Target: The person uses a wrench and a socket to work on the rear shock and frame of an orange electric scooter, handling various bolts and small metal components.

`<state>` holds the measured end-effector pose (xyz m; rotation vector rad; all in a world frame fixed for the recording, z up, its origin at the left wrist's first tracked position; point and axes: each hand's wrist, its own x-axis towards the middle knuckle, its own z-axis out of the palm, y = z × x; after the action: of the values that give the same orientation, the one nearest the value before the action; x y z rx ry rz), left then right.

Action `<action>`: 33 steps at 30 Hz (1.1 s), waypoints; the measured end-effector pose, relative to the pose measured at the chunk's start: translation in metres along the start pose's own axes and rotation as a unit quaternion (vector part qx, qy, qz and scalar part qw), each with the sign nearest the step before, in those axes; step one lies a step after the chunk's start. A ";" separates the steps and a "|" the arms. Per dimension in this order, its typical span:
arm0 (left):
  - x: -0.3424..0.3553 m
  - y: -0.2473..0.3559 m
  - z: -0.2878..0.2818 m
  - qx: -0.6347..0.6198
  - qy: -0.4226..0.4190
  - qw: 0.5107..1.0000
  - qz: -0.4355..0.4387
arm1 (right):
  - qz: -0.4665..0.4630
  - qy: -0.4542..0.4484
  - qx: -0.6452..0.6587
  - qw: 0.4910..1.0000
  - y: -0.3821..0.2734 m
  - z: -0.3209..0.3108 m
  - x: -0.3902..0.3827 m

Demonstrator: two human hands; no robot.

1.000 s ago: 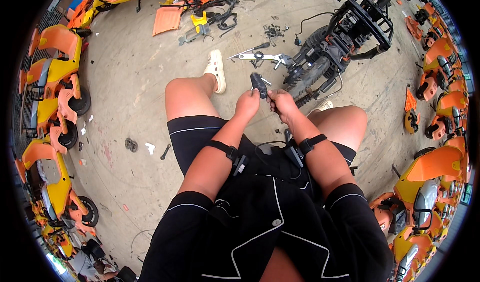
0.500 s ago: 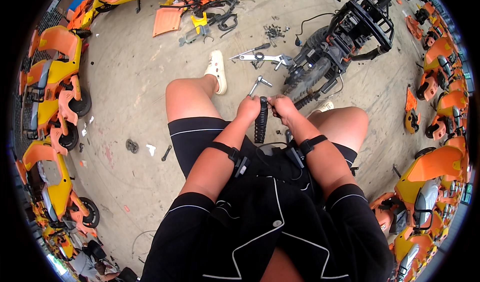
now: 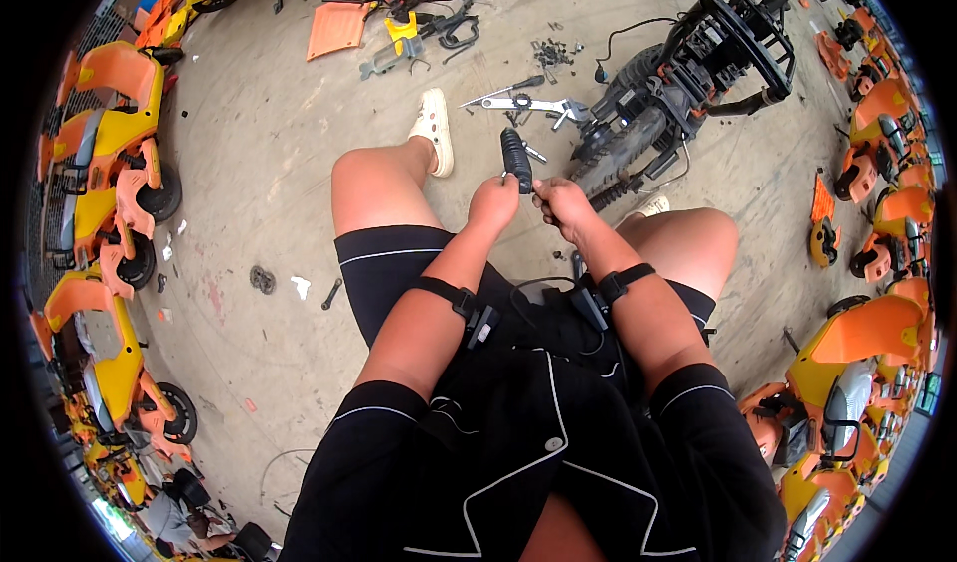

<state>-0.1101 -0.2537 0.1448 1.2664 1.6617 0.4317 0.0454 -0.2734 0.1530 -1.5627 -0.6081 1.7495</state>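
Note:
A black shock absorber [image 3: 514, 155] with a ribbed coil spring stands out from between my hands, its far end pointing away from me. My left hand [image 3: 492, 204] is closed around its near end, at its left side. Close to the right of that end, the fingers of my right hand [image 3: 564, 206] are pinched together; what they hold, if anything, is too small to make out. Partly behind the shock absorber shows a metal T-handle wrench [image 3: 535, 151]; whether it is held or lies on the floor I cannot tell.
Ahead to the right is a stripped black vehicle frame [image 3: 733, 48] with a wheel [image 3: 623, 151]. A large adjustable wrench [image 3: 528, 104], a screwdriver [image 3: 513, 90] and scattered bolts [image 3: 553, 53] lie on the concrete. Orange-yellow scooters [image 3: 120, 363] line both sides. A person [image 3: 174, 517] is at lower left.
The shock absorber has swung round: its long end pointed toward me and now points away. My left hand has moved slightly along with it. The T-handle wrench is now partly hidden behind it.

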 end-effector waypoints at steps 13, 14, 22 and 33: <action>0.005 -0.005 0.013 -0.012 0.003 0.999 -0.051 | 0.004 0.021 -0.053 0.998 0.000 0.000 -0.001; 0.005 -0.003 0.012 -0.033 0.005 0.999 -0.039 | -0.009 0.023 -0.046 0.999 -0.001 -0.001 0.000; 0.004 0.004 0.004 -0.093 0.030 0.995 0.014 | -0.061 0.034 -0.056 0.996 -0.010 0.005 -0.003; 0.003 -0.001 0.007 -0.046 0.010 0.999 -0.014 | -0.026 0.030 -0.065 0.997 -0.001 0.002 0.000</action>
<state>-0.1045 -0.2532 0.1393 1.1740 1.6546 0.4996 0.0434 -0.2728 0.1544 -1.6669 -0.7397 1.6455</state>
